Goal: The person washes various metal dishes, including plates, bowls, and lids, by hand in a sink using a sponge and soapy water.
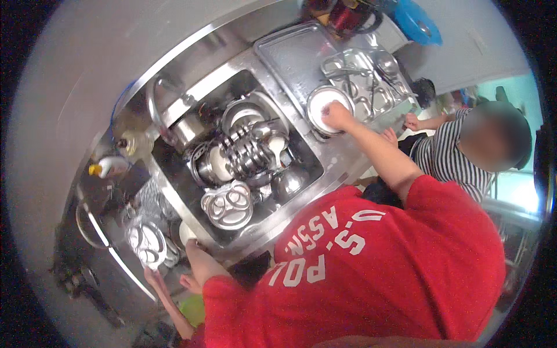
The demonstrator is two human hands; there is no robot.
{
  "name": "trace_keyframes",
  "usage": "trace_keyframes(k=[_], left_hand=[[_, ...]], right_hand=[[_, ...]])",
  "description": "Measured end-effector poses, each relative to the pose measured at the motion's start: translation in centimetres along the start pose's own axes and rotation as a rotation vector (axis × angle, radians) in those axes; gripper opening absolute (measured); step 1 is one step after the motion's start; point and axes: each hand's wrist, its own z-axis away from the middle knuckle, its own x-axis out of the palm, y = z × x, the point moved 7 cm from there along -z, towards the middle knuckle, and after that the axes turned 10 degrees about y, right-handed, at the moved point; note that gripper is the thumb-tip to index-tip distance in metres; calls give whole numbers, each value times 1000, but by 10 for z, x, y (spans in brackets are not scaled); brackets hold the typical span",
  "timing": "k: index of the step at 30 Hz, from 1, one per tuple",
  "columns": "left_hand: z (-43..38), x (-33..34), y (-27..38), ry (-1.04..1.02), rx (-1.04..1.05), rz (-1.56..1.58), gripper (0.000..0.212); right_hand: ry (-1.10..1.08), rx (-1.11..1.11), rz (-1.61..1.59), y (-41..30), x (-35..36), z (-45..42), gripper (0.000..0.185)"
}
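My right hand (337, 116) reaches into a round steel-rimmed dish (317, 98) with a white inside, on the counter right of the sink; its fingers are curled, and whatever they hold is hidden. My left hand (192, 244) is at the sink's near left corner, against a white rounded thing (186, 231); its fingers are mostly hidden. Between my hands, the steel sink (198, 237) holds a steel pot (189, 130), stacked steel bowls (247, 154), a white-handled ladle or spoon (277, 148), a domed steel bowl (292, 180) and steel compartment plates (228, 206).
Another person's hand (151, 274) holds steel compartment plates (148, 243) at left. A person in a striped top (435, 152) stands at right. A metal tray (296, 56), utensils on compartment trays (378, 87), a faucet (152, 102) and a yellow-capped bottle (111, 166) surround the sink.
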Motion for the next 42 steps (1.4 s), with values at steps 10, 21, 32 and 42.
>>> trace_keyframes(k=[10,21,32,42], left_hand=[[203,236,-13,656,931,-1150,42],[278,317,-21,-15,442,-836,34],[136,192,-21,2,-321,-620,25],[270,349,-76,-333,855,-1445,43]], right_hand=[[-142,438,-786,14,7,3,40],[-310,441,-1030,-11,-22,22,33],[-281,514,-1073,-13,-40,25,27],[-343,557,-1129,-16,-27,33,38]])
